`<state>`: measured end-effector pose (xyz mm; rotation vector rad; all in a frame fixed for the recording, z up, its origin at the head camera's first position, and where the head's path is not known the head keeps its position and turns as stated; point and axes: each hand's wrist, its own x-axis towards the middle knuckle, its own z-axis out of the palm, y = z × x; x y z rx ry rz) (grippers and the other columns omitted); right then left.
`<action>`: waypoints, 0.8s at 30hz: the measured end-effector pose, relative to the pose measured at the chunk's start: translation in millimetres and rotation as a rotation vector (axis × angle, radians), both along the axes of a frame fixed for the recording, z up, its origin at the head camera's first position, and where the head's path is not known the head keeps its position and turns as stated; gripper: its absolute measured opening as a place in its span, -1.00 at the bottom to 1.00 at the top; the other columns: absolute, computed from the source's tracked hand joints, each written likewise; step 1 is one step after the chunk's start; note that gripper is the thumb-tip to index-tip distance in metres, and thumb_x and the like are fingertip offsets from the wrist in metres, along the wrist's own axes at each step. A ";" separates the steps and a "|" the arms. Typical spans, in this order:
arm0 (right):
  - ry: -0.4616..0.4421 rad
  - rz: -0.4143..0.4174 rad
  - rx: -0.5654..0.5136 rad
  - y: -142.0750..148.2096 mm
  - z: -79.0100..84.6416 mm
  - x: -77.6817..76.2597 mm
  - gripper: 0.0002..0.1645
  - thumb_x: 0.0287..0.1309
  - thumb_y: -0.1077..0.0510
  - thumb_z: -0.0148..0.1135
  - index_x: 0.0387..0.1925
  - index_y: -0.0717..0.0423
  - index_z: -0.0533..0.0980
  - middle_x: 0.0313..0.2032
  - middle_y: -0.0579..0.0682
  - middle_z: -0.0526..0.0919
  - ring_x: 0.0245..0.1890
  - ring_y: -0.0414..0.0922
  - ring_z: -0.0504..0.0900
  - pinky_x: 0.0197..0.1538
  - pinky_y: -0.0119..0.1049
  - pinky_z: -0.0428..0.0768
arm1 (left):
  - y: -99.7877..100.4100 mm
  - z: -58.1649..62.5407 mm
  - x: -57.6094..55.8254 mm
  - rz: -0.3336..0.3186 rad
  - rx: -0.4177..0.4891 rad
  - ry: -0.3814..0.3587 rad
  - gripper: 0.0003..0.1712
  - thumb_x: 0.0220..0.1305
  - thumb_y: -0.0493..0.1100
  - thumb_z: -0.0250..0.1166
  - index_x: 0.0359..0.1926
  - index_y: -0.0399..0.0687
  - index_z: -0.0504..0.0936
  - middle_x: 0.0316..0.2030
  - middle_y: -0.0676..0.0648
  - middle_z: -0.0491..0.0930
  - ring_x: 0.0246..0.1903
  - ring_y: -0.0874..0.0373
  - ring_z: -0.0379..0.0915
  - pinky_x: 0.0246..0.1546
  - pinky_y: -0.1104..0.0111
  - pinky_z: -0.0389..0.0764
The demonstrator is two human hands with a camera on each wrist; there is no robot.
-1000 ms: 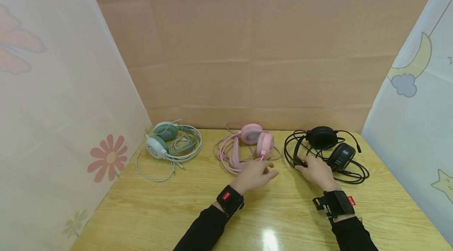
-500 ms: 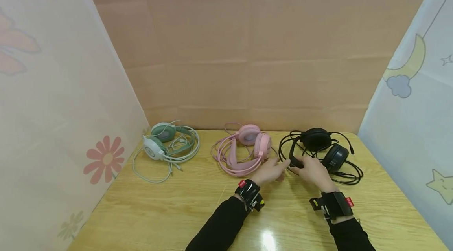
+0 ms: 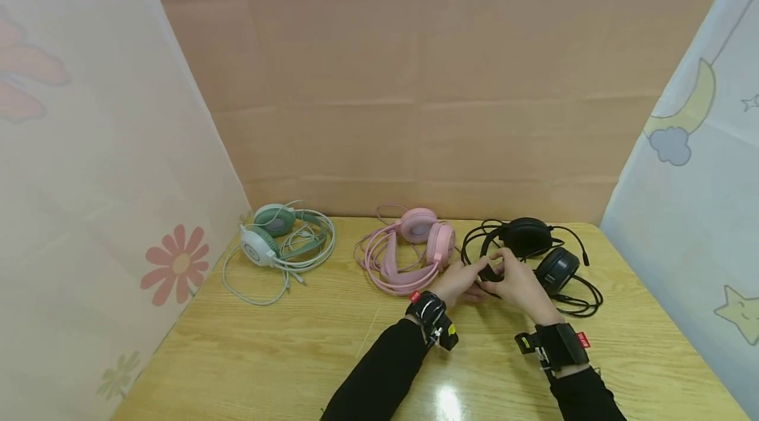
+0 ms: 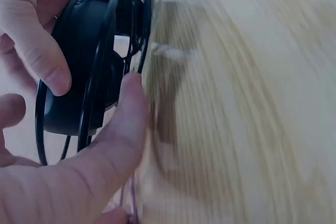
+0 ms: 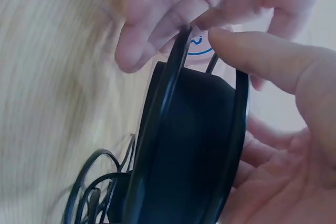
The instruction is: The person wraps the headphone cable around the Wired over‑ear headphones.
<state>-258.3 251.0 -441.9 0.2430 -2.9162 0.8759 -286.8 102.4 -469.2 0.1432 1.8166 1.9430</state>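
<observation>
On the right of the table lies a black headset point(image 3: 525, 237) with coiled black cables and a thin microphone boom. My right hand point(image 3: 522, 284) holds its padded headband point(image 5: 189, 140), thumb on one side and fingers on the other. From the left, my left hand point(image 3: 453, 282) reaches the near end of that headband. Its thumb point(image 4: 128, 114) is stretched out beside the band in the left wrist view, and its fingers look loosely extended. Whether they touch the band I cannot tell. A pink headset point(image 3: 418, 250) lies just left of this hand.
A white and green headset point(image 3: 284, 236) with a looped pale cable rests at the left of the wooden table point(image 3: 267, 355). A brown paper backdrop point(image 3: 415, 78) stands behind. Printed cloth walls point(image 3: 148, 177) flank both sides.
My left hand has moved right, from in front of the pink headset to the black headset's headband. The black headset has shifted slightly left, with my right hand on its band.
</observation>
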 end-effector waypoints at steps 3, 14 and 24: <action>-0.021 -0.003 -0.057 0.5 2.7 2.1 -0.08 0.02 0.16 0.46 0.28 0.31 0.13 -0.17 0.23 0.66 -0.23 0.09 0.66 -0.20 -0.01 0.59 | 3.2 -2.3 -3.2 0.037 0.063 -0.047 -0.32 0.33 0.18 0.22 0.30 -0.14 0.41 -0.54 -0.09 0.67 -0.47 -0.12 0.67 -0.22 0.06 0.69; 0.012 0.148 -0.104 16.0 19.9 6.3 -0.36 0.22 0.11 0.32 0.28 0.20 0.38 -0.04 0.22 0.69 -0.01 0.21 0.65 -0.10 0.02 0.64 | 7.6 -9.1 -10.0 0.132 0.194 -0.150 -0.37 0.25 -0.05 0.32 0.18 -0.28 0.28 -0.23 -0.23 0.61 -0.34 0.01 0.64 -0.19 0.08 0.67; 0.144 -0.053 -0.008 62.9 29.8 15.1 -0.57 0.39 0.18 0.10 0.21 0.29 0.42 0.14 0.42 0.48 -0.13 0.27 0.55 -0.19 0.04 0.45 | 19.1 -11.7 -8.3 0.241 0.360 -0.279 -0.61 0.21 -0.09 0.38 -0.06 -0.24 0.52 -0.11 -0.27 0.70 -0.42 0.11 0.67 -0.38 0.22 0.59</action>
